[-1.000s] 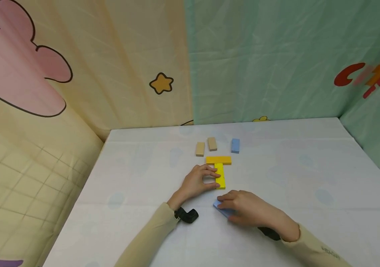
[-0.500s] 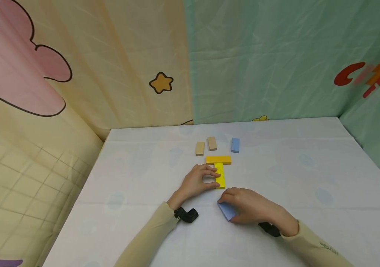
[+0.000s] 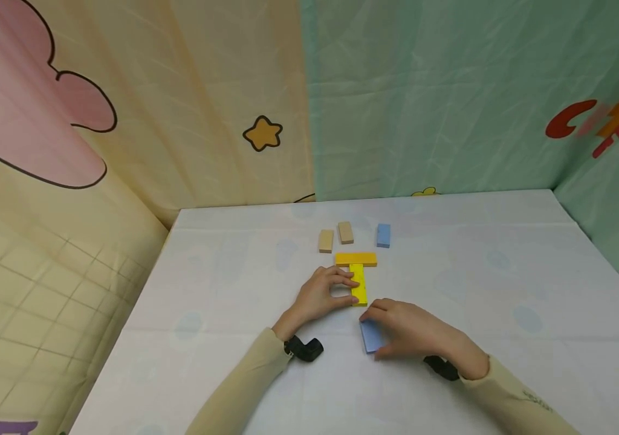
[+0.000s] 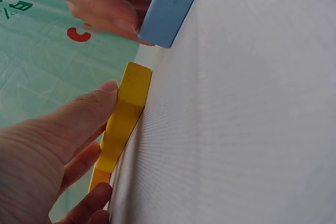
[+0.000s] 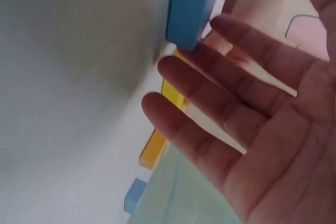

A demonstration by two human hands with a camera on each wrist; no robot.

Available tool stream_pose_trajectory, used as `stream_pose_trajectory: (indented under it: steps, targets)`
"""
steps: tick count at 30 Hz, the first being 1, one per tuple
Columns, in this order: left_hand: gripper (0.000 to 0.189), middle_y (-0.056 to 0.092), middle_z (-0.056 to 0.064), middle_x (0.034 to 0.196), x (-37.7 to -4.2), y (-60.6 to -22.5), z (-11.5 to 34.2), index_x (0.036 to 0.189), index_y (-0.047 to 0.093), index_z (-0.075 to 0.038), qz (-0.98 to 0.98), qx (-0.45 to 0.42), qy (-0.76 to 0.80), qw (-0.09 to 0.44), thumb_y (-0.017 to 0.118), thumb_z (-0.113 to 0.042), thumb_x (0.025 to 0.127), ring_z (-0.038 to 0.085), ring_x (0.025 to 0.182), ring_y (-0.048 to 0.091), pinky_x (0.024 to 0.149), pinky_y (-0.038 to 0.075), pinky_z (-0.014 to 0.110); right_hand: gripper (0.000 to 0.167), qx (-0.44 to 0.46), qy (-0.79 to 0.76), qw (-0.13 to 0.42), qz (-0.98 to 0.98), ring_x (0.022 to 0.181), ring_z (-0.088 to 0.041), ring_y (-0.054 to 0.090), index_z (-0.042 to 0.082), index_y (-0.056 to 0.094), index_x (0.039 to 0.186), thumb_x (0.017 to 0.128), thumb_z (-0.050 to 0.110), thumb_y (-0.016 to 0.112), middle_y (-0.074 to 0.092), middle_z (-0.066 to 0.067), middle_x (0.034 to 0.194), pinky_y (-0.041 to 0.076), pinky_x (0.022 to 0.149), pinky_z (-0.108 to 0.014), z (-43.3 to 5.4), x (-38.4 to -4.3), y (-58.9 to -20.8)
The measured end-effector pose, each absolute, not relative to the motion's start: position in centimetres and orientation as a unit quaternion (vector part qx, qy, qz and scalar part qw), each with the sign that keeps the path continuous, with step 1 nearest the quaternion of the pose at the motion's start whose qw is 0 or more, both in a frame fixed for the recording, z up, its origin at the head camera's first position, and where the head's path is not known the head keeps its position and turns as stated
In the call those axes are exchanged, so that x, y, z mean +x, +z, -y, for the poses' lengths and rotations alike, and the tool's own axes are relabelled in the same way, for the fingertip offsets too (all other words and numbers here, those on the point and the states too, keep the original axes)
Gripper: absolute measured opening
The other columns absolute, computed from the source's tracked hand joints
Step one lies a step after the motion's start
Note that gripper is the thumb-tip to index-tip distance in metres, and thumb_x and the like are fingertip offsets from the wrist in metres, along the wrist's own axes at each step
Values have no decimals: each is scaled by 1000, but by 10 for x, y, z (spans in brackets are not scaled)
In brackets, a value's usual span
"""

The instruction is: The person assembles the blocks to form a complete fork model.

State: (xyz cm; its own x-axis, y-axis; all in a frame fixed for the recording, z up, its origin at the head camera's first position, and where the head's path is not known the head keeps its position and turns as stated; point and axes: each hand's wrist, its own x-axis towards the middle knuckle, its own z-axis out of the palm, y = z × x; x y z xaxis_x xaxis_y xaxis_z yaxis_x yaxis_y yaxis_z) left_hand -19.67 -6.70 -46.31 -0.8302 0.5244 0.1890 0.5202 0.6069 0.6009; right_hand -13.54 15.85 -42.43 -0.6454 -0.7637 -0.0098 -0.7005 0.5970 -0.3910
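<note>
My left hand holds the left side of a bright yellow block, thumb near its closer end and fingertips farther up. That block's far end meets the middle of an orange-yellow block lying crosswise, so the pair forms a T. Just nearer to me, my right hand pinches a flat blue block between thumb and fingers. In the left wrist view a narrow gap separates this blue block from the yellow block. The right wrist view shows the other right fingers spread fairly straight.
Beyond the T lie two small tan blocks and a small blue block. All rest on a white-covered table. Patterned curtains rise along its back and sides. Each wrist wears a black camera band.
My right hand has moved slightly away from me and to the right, turning the blue block from diagonal to nearly in line with the yellow one. My left hand has stayed put.
</note>
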Motion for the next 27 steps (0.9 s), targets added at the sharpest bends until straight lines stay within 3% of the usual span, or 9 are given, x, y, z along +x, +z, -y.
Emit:
stream_pose_trajectory:
  steps: [6,27]
  targets:
    - [33,58,-8,125,-197,-462,67,109,73,-21,-896,292,335,7,77,-37,80,14,113,47,87,41,30,52,-412,-177,115,-886,103,-15,56,8,65,117,72,29,82,59,1,114,46,89,-37,-163,-138,-419]
    - [33,58,-8,125,-199,-465,67,110,73,-20,-895,296,332,7,76,-36,81,14,114,46,86,42,30,43,-423,-171,37,-889,103,-22,59,4,70,108,73,26,82,64,-8,112,49,85,-37,-157,-135,-425]
